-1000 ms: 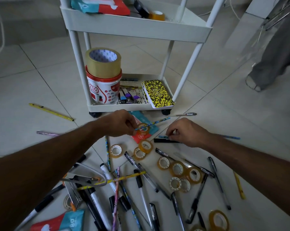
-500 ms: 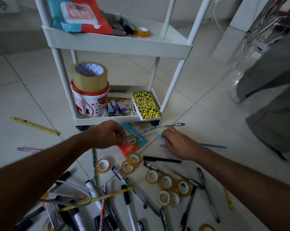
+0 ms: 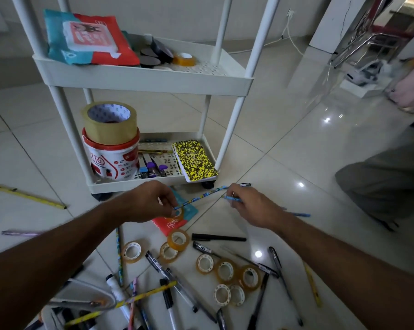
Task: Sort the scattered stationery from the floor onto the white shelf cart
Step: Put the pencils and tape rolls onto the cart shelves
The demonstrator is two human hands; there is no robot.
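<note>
Partly hidden: blue pencil (image 3: 232, 198) under right hand (image 3: 253, 208); grip unclear.

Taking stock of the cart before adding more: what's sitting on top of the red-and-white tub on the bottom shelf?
A big roll of brown packing tape lies flat on the red-and-white tub, hole facing up. It covers the tub's top, so the lid and anything inside cannot be seen.

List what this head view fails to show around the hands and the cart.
- Left hand: its fingertips' grip on the blue patterned pencil is motion-blurred.
- Right hand: it hides most of a second blue pencil.
- White shelf cart: the top edge cuts off its upper part.
- Bystander's trousers: cut off by the right edge.
</note>
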